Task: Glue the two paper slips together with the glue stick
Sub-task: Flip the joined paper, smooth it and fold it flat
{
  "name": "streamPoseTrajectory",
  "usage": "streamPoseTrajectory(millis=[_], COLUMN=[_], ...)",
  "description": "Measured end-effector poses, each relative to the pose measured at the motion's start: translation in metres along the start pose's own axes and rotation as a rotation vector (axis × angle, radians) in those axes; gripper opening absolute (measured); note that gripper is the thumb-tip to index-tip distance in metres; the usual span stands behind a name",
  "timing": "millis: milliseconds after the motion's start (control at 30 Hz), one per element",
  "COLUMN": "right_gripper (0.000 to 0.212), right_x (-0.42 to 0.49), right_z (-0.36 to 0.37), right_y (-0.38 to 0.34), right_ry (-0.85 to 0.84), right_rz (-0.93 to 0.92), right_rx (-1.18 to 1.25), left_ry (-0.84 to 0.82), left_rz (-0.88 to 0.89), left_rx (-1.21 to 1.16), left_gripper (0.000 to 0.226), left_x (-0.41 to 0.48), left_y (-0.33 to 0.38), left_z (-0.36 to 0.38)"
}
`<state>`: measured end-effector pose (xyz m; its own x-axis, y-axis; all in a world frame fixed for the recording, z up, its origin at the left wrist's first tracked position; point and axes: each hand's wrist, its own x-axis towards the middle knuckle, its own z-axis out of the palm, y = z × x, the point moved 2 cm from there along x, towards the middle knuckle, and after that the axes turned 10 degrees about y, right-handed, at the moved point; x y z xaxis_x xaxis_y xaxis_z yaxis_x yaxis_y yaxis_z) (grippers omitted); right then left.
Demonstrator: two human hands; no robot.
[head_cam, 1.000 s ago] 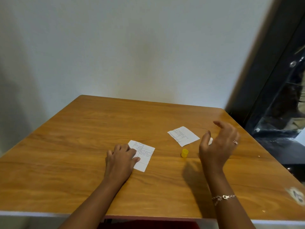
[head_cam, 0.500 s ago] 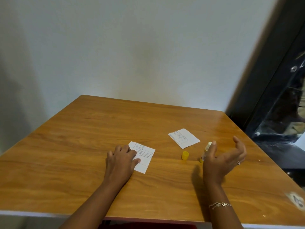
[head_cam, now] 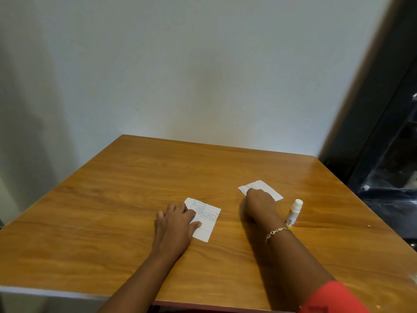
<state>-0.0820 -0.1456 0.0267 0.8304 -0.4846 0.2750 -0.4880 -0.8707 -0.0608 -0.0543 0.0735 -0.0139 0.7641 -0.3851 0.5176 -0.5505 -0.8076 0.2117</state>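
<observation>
Two thin paper slips lie flat on the table, a hand on each, with the uncapped glue stick standing alone.

The left hand (head_cam: pixel 174 224) lies flat with fingers spread, pinning the near white printed paper slip (head_cam: pixel 206 219) to the glossy brown wooden table (head_cam: pixel 112 199); the right hand (head_cam: pixel 259 199) rests on the far white paper slip (head_cam: pixel 261 188), its fingers curled down onto the sheet, though I cannot tell whether they pinch it or only press. Both slips look featherlight, limp and easily creased, and likely to skate on that smooth surface, so I would slide one to lift a corner rather than claw at the middle. The small white-and-yellow glue stick (head_cam: pixel 294 214) stands upright just beside the right wrist, untouched; it looks rigid and light, tippy on its narrow base, best gripped around the barrel.
</observation>
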Motion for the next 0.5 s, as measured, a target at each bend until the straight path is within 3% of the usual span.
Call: streamPoseTrajectory(millis=[333, 500], right_gripper=[0.019, 0.023], right_x=[-0.005, -0.023], right_z=[0.005, -0.030], right_y=[-0.010, -0.020], right_ry=[0.178, 0.357], right_rz=[-0.156, -0.098], right_rx=[0.001, 0.351], left_ry=[0.040, 0.120], left_rz=[-0.016, -0.036], left_rx=[-0.043, -0.105], left_gripper=[0.033, 0.036], left_x=[-0.001, -0.002], left_y=[0.001, 0.001], left_z=[-0.002, -0.008])
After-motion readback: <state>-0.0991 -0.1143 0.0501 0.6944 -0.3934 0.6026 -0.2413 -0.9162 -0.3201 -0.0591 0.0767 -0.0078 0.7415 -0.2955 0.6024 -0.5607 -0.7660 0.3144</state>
